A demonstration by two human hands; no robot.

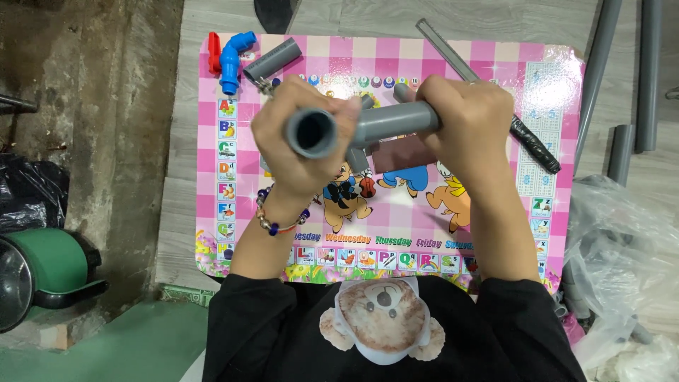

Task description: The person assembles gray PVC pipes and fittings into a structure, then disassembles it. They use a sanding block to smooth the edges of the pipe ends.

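A grey plastic pipe assembly [368, 126] sits up in the air between both hands, its open elbow mouth turned straight at the camera, a dark round hole ringed in grey. The left hand [300, 141] is wrapped tight round that elbow end, fingers curled over the top, a beaded bracelet [277, 216] on the wrist just below it. The right hand [467, 117] is clamped on the straight pipe at the other end, knuckles up, the 2 hands close together with a short run of bare pipe between them. Underneath both hands lies a small pink checkered table [559, 92] printed with cartoon animals and letter tiles. Beyond the left hand, near the table's far corner, rest a blue valve with a red handle [230, 60] and a short grey pipe piece [273, 59]. Beyond the right hand a long thin grey rod [445, 51] slants across, and just past the right hand's outer side a black wrapped stick [535, 146] pokes out.
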